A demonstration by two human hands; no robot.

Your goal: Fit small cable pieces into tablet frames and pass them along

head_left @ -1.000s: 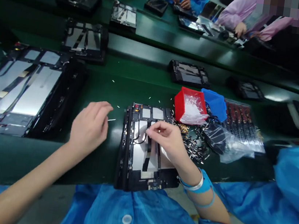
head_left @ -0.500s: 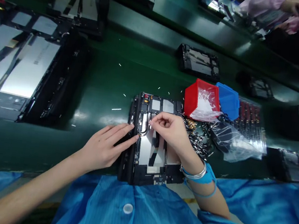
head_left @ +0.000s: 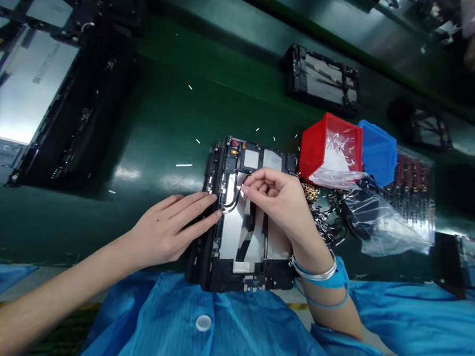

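Two hands are on the open tablet [head_left: 233, 239] now, which is the bit that's changed: the left hand [head_left: 164, 235] was up off the bench [head_left: 164, 104] a second ago, and it's since come down on the tablet's near-left edge, about 9 o'clock. Its fingers are stretched out with a small gap between the lowest two tips, right by one end of the black cable [head_left: 232, 205]. Can't tell if they're pressing or just resting. The right hand [head_left: 276, 198] has thumb and index pinched shut, looks like on the cable where it curves up around 12 o'clock, other fingers curled in. So the cable has a hand at each end of its bend instead of just one.

The tablet itself lies right in front of the person, 12 o'clock from the body. Going round it: red bin [head_left: 311, 147] at 2 with clear plastic spilling out, blue bin [head_left: 382, 156] just past it, loose parts [head_left: 328, 222] at 3, and a bigger-looking unit [head_left: 26, 86] off at 10.
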